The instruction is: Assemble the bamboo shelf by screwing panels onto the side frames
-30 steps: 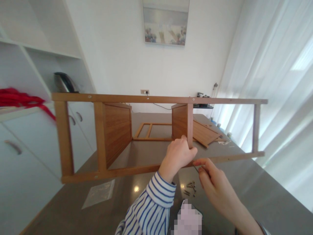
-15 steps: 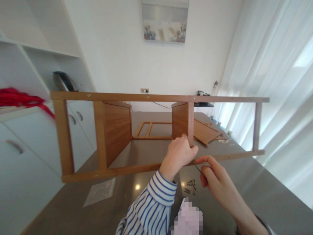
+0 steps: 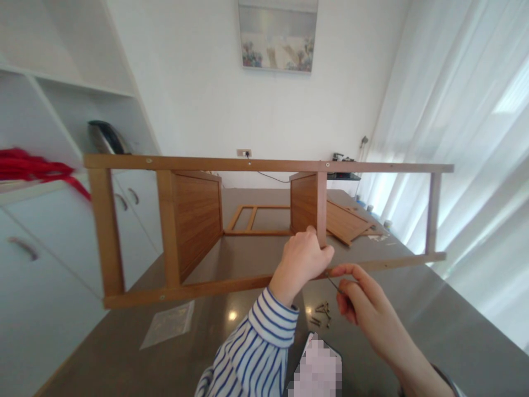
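A wooden frame (image 3: 231, 285) stands on its side across the table, with two wooden shelf panels (image 3: 198, 220) reaching back from it. My left hand (image 3: 300, 252) is closed around the lower end of an upright crosspiece (image 3: 322, 209), where it meets the bottom rail. My right hand (image 3: 361, 298) pinches a thin metal hex key (image 3: 334, 284), its tip at the bottom rail just right of my left hand. The index finger rests near that joint. Several bolts (image 3: 322, 313) lie on the table below, between my forearms.
On the grey table (image 3: 248, 358) are a clear plastic bag (image 3: 167, 324), a phone (image 3: 318, 364) with a blurred screen, and a loose wooden panel (image 3: 347, 220) farther back. White cabinets (image 3: 49, 264) stand left, with a kettle (image 3: 106, 138); a curtain (image 3: 463, 138) hangs right.
The fingers of my right hand have shifted slightly around the hex key. My left hand keeps its hold and the frame stays in place.
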The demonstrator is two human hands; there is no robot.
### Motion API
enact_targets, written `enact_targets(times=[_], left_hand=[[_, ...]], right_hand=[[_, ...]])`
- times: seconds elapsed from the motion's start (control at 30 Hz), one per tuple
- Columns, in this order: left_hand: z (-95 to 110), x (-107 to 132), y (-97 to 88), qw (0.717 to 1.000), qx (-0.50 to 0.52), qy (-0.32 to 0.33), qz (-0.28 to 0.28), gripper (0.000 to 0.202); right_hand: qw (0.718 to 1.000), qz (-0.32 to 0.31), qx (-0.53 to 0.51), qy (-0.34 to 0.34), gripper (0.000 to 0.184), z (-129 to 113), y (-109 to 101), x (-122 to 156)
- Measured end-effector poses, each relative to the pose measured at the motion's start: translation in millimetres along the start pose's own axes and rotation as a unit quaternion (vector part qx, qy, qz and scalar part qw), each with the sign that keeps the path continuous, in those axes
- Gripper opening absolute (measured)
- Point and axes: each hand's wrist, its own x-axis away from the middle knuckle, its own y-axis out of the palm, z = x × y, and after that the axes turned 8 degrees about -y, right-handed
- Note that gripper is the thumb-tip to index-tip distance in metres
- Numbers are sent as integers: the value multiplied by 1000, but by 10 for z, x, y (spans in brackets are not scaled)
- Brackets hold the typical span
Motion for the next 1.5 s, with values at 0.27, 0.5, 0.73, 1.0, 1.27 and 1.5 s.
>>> enact_targets(times=[0.27,0.5,0.73,1.0,1.27,1.5], left_hand=[[6,-8,-25,1000,3,3,-12,30],[-8,0,-5,1000,6,5,-12,30],[-4,-8,3,1000,0,5,-15,31],[16,6,-35,1000,-3,2,-20,31],[10,5,-16,1000,-4,3,-19,33],[-1,3,-16,1000,-6,2,-26,36]], right_hand=[[923,-111,298,-217,23,-75,-257,14],[649,-66,583,-484,20,-111,-426,20],[549,-97,635,-536,32,-274,-401,-7],[495,-137,682,-521,33,-259,-409,-62],[475,-166,688,-524,32,-300,-411,-97],[467,-161,671,-553,29,-278,-430,-109]])
